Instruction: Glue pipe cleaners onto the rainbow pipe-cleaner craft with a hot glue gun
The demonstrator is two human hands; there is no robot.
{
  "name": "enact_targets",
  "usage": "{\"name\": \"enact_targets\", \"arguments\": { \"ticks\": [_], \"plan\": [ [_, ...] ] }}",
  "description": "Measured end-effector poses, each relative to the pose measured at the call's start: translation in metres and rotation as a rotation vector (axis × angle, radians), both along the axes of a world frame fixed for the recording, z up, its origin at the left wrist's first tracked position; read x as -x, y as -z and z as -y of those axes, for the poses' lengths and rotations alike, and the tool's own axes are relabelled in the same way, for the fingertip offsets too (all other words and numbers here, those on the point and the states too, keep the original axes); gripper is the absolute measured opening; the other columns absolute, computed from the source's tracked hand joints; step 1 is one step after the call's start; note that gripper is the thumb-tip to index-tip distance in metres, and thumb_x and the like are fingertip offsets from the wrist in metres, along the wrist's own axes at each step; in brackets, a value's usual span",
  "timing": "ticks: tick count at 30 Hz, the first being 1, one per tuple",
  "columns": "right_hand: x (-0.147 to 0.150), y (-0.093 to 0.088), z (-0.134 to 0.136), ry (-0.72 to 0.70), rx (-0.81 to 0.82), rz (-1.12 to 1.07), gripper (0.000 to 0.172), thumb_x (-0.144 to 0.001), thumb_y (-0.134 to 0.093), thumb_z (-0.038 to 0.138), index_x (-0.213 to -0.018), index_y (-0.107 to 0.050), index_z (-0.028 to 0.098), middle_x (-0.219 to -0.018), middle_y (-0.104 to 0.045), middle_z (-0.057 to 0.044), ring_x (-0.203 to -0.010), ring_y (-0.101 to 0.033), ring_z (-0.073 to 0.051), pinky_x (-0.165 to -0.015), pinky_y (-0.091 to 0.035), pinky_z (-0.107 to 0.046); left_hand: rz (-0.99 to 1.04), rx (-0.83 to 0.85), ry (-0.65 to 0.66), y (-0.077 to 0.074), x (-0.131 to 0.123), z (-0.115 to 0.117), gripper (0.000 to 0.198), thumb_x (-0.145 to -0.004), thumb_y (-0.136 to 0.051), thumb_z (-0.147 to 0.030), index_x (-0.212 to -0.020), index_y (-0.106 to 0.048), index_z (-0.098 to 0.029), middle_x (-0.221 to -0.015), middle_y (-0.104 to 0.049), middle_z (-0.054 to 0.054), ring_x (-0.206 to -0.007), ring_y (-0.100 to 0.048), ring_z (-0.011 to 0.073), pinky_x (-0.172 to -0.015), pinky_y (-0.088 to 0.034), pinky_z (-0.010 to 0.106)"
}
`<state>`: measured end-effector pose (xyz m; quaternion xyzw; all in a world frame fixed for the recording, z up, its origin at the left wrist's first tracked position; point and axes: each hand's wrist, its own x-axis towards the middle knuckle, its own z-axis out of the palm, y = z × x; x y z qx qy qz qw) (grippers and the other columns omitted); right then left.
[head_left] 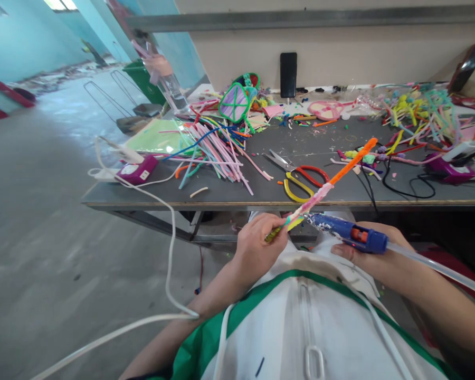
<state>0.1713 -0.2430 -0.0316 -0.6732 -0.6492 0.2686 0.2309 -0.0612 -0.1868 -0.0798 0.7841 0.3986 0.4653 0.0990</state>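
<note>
- The grey bench (309,142) spans the view in front of the person, strewn with fuzzy stems, scraps and crumbs of colour.
- A tangled heap (415,113) of yellow, green and pink stems covers its right back part.
- A looser pile (221,153) of mostly pink and pale stems fans out on the left part, with the green-edged piece (234,103) standing behind it.
- A clear bottle (168,79) with a pinkish top stands near the left back corner.
- The right hand (374,262) has its grip curled around a blue glue gun, fingers partly hidden behind the body.
- The left hand (261,240) has its grip closed on the lower end of a fuzzy wrapped stick.
- The glue gun (334,224) points left, white residue along its front; a clear glue rod (439,266) extends from its rear.
- The stick (329,189), orange above and pink below, slants up to the right between the person and the scissors. The nozzle is at its lower part; whether they touch, I cannot tell.
- The scissors (291,173), one handle red and one yellow, lie spread near the front edge.
- A dark phone (288,74) stands upright at the back.
</note>
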Motion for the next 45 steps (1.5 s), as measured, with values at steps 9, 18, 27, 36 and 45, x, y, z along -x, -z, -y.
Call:
{"name": "enact_targets", "arguments": {
  "ticks": [9, 18, 27, 36, 45],
  "plan": [
    [0.006, -0.003, 0.0, 0.018, 0.0, -0.029, 0.033, -0.067, -0.066, 0.048, -0.053, -0.053, 0.021, -0.048, -0.053, 0.003, -0.049, -0.05, -0.014, -0.043, -0.037, -0.024, -0.023, -0.015, -0.037, -0.002, -0.001, 0.0, 0.009, -0.074, -0.062, -0.016, -0.08, -0.067, -0.021, -0.075, -0.072, 0.002, -0.074, -0.066, 0.0158, -0.073, -0.052, 0.026],
    [0.012, -0.006, 0.002, -0.078, -0.036, -0.053, 0.028, -0.071, -0.065, 0.043, -0.057, -0.055, 0.02, -0.053, -0.053, 0.002, -0.051, -0.049, -0.014, -0.045, -0.035, -0.024, -0.013, 0.003, 0.003, -0.004, -0.001, 0.001, 0.009, -0.076, -0.061, -0.016, -0.082, -0.066, -0.021, -0.075, -0.071, 0.002, -0.073, -0.065, 0.0151, -0.072, -0.051, 0.025],
    [0.019, -0.009, 0.005, -0.063, -0.059, -0.021, 0.032, -0.07, -0.066, 0.042, -0.054, -0.052, 0.019, -0.051, -0.05, 0.003, -0.048, -0.047, -0.012, -0.046, -0.033, -0.024, 0.002, 0.003, 0.013, -0.005, -0.002, 0.0, 0.01, -0.076, -0.061, -0.014, -0.082, -0.066, -0.02, -0.076, -0.071, 0.002, -0.074, -0.065, 0.0148, -0.072, -0.05, 0.025],
    [0.011, 0.0, 0.002, -0.1, -0.054, -0.03, 0.028, -0.072, -0.064, 0.044, -0.058, -0.057, 0.02, -0.052, -0.053, 0.003, -0.05, -0.051, -0.013, -0.045, -0.036, -0.023, 0.009, -0.051, 0.015, -0.002, -0.002, -0.001, 0.008, -0.075, -0.064, -0.013, -0.081, -0.065, -0.018, -0.074, -0.07, 0.002, -0.072, -0.065, 0.0139, -0.071, -0.052, 0.024],
    [0.009, -0.001, 0.002, 0.035, 0.034, -0.033, 0.033, -0.066, -0.063, 0.052, -0.057, -0.055, 0.021, -0.051, -0.051, 0.003, -0.052, -0.048, -0.015, -0.046, -0.037, -0.023, 0.006, -0.043, 0.002, -0.001, -0.002, 0.0, 0.008, -0.075, -0.064, -0.013, -0.081, -0.065, -0.018, -0.075, -0.07, 0.002, -0.072, -0.064, 0.0131, -0.07, -0.052, 0.024]
  ]
}}
